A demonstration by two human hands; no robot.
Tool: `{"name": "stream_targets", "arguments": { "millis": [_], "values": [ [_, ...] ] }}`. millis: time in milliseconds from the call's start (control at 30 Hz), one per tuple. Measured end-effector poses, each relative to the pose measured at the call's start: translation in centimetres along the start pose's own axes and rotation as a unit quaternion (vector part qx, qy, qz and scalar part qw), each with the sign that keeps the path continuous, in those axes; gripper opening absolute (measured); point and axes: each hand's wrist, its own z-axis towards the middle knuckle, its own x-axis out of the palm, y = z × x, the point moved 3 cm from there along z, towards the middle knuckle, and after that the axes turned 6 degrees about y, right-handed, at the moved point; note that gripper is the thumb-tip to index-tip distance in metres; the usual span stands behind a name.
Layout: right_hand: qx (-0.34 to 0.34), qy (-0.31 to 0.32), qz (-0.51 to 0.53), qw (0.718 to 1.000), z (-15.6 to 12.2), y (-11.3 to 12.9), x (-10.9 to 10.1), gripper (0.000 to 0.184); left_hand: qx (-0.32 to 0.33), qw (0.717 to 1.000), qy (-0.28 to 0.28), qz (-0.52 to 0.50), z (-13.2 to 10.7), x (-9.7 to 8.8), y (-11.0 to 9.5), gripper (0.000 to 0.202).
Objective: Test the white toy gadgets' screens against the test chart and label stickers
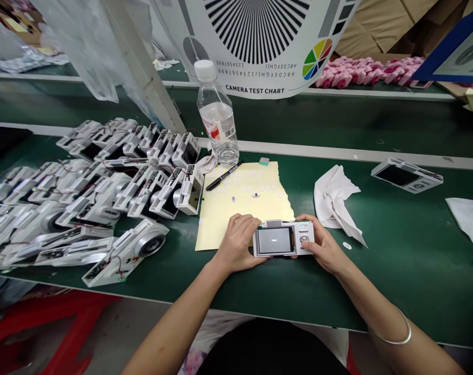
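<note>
A white digital camera (275, 240) is held level between both hands, its lit grey screen facing me. My left hand (240, 242) is closed around its left end, fingers over the top edge. On the other end, my right hand (324, 246) grips the body, with the thumb on the round button pad. Beneath and behind the camera lies a yellow sheet of paper (215, 224) dotted with small pale pieces. A black pen (222, 177) rests across the sheet's upper left part.
Several partly open white cameras (132, 250) crowd the left side. A plastic water bottle (220, 120) stands behind the paper, below a camera test chart (255, 78). To the right are a crumpled white tissue (335, 200) and another camera (406, 175) on the green table (408, 260).
</note>
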Motion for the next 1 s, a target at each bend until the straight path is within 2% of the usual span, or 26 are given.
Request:
{"name": "stream_targets", "arguments": {
  "millis": [167,267,433,600,700,767,867,933,1000],
  "values": [
    [-0.004,-0.001,0.0,1.0,-0.1,-0.2,-0.2,0.045,0.012,1.0,-0.012,0.005,0.0,-0.2,0.0,0.054],
    [-0.005,0.011,-0.034,0.999,-0.1,-0.1,-0.4,0.051,0.012,1.0,-0.017,0.007,-0.1,-0.3,0.0,0.053],
    [-0.02,-0.006,-0.081,0.996,-0.2,0.0,-0.4,0.051,0.021,0.999,-0.026,0.013,-0.1,-0.2,-0.1,0.051],
    [0.012,-0.002,-0.011,1.0,0.1,0.3,-0.3,0.053,0.011,0.999,-0.015,-0.026,0.0,-0.7,0.3,0.046],
    [0.045,-0.008,0.055,0.997,0.1,0.6,-0.1,0.053,-0.037,0.989,-0.001,-0.145,0.1,-1.0,0.7,0.055],
    [0.045,-0.015,0.108,0.993,0.0,0.9,0.7,0.053,-0.097,0.957,-0.018,-0.275,0.1,-0.9,0.4,0.069],
    [0.009,-0.03,0.184,0.982,-0.8,1.0,3.1,0.053,-0.177,0.865,-0.072,-0.464,-0.5,0.0,-1.5,0.083],
    [-0.022,-0.041,0.213,0.976,-1.7,0.8,5.3,0.054,-0.181,0.813,-0.088,-0.546,-1.2,0.9,-3.9,0.081],
    [-0.058,-0.054,0.205,0.976,-2.7,0.3,7.5,0.054,-0.176,0.793,-0.079,-0.578,-2.1,1.5,-6.5,0.081]
  ]
}}
